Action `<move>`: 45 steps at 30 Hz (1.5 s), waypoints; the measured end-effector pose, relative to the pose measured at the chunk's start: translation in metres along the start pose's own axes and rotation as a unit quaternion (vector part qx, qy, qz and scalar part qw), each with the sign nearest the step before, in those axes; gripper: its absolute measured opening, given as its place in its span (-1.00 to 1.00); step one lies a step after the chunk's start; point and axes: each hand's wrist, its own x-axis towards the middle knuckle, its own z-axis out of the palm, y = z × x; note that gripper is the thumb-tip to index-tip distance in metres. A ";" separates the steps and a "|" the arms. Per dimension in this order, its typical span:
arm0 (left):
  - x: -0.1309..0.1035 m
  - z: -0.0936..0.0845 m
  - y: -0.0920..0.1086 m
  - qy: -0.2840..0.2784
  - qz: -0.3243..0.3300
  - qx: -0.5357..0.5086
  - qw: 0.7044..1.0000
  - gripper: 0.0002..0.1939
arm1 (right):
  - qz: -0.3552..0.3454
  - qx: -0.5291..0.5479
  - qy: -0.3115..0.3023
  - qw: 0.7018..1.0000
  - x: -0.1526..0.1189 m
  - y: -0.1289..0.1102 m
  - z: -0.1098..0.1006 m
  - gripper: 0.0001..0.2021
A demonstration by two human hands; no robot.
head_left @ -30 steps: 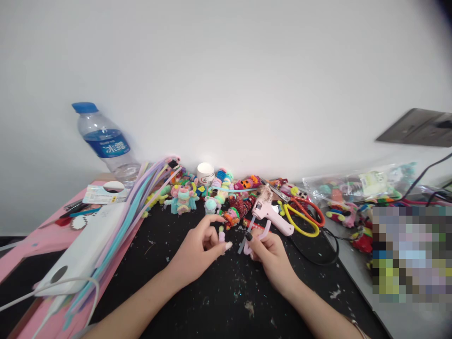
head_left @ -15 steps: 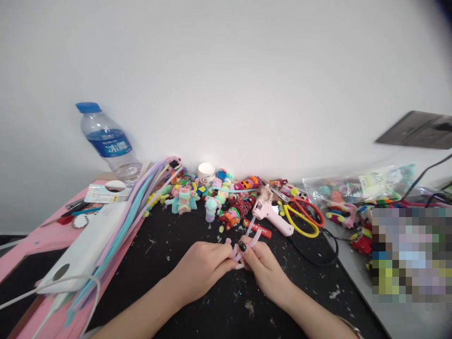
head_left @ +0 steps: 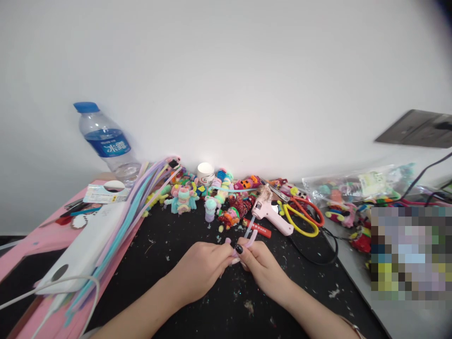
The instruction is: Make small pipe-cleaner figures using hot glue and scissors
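Note:
A pale pink-lilac pipe cleaner (head_left: 253, 239) is pinched and bent between my two hands, low over the black work surface. My left hand (head_left: 206, 266) is closed round one part of it, with a short end showing above the fingers. My right hand (head_left: 259, 263) pinches the other part, thumb on top, and a longer end sticks up past the index finger. Most of the bent middle is covered by my fingers. Just beyond the hands lie a pink glue gun (head_left: 271, 216) with a glue stick in its rear and a red strip (head_left: 259, 228) with white print.
Yellow-handled scissors (head_left: 300, 223) and orange-handled scissors (head_left: 312, 209) lie right of the glue gun. Small fuzzy figures (head_left: 182, 199) line the wall. At left, bundled pipe cleaners (head_left: 120, 235) rest by a white box (head_left: 83, 245) and a water bottle (head_left: 108, 141). A clear bag (head_left: 353, 183) lies right.
My hands have drawn closer together, and my right thumb has shifted slightly left onto the pipe cleaner. Less of its bent middle shows between the fingers.

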 end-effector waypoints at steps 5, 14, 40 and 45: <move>0.000 -0.001 0.000 -0.012 0.017 0.005 1.000 -0.73 | -0.015 -0.021 0.004 1.000 0.002 -0.002 -0.002 -0.65; 0.002 -0.003 0.001 -0.047 -0.031 -0.029 0.998 -0.75 | -0.037 -0.097 0.065 0.992 0.001 -0.005 -0.001 -0.68; 0.010 -0.003 -0.005 0.092 -0.226 -0.424 0.872 -0.84 | -0.036 -0.138 0.177 0.974 0.000 -0.009 -0.010 -0.70; 0.008 -0.005 -0.006 0.112 -0.219 -0.417 0.875 -0.85 | -0.037 -0.166 0.172 0.970 0.000 -0.008 -0.010 -0.72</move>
